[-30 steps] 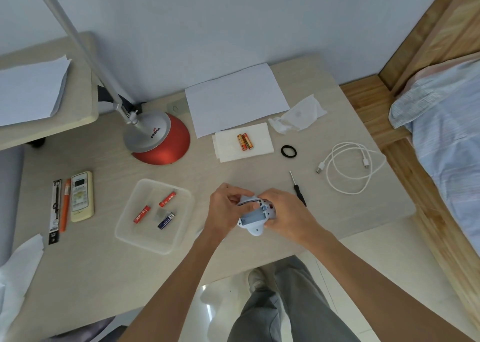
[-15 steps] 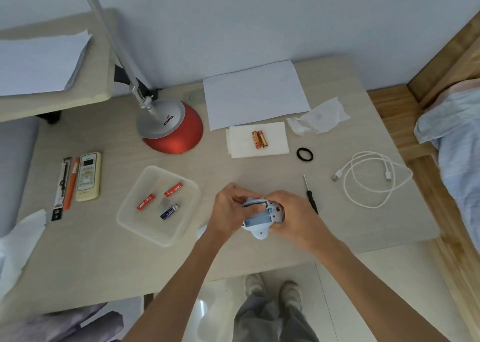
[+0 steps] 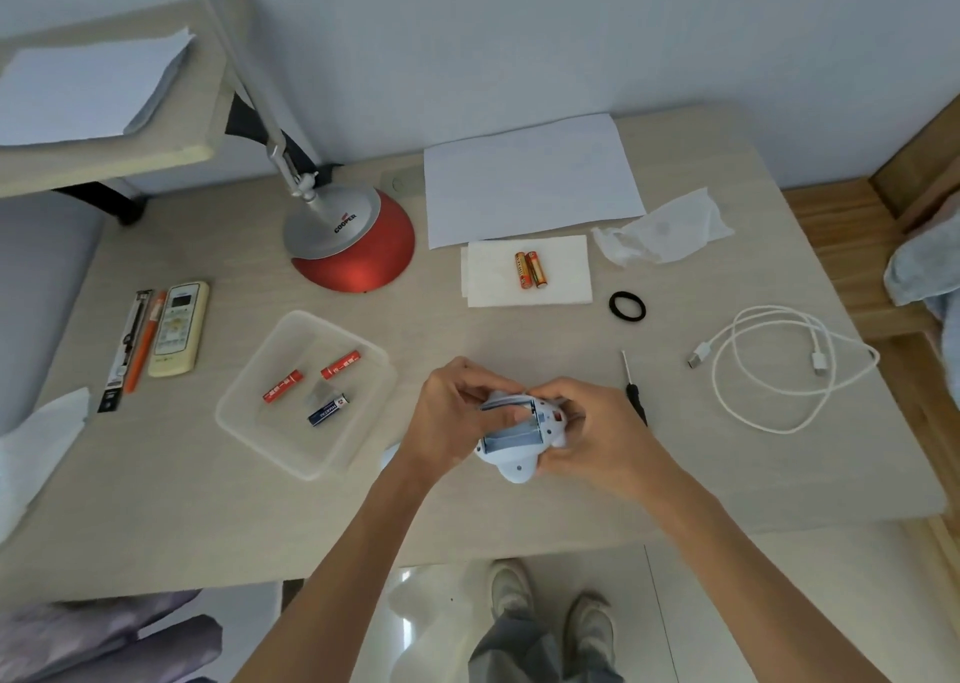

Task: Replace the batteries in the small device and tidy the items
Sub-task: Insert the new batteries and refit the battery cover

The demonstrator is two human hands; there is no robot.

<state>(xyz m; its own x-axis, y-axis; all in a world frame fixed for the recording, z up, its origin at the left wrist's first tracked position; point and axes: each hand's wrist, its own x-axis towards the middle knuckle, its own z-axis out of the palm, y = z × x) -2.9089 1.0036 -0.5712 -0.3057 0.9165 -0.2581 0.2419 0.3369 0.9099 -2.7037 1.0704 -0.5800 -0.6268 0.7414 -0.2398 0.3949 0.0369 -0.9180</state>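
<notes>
Counter: pale wood grain, filling the middle of the frame, grey wall behind.
Small device: light blue, lower centre, held just above the counter, battery bay open and facing up, apparently empty though fingers cover part of it.
Left hand: grip clamped on the device's left side, thumb reaching over the open bay.
Right hand: grip clamped on the device's right end, fingertips curled over its top edge.
Clear tray: left of the hands, holding two red batteries and one blue battery, all lying apart.
Orange batteries: a pair side by side, touching, on a white napkin above the hands.
Screwdriver: black handle, just right of the right hand.
White cable: coiled, right of frame.
Black ring: between napkin and cable.
Lamp base: red and silver, upper left of centre.
Remote: far left, beside an orange pen.
</notes>
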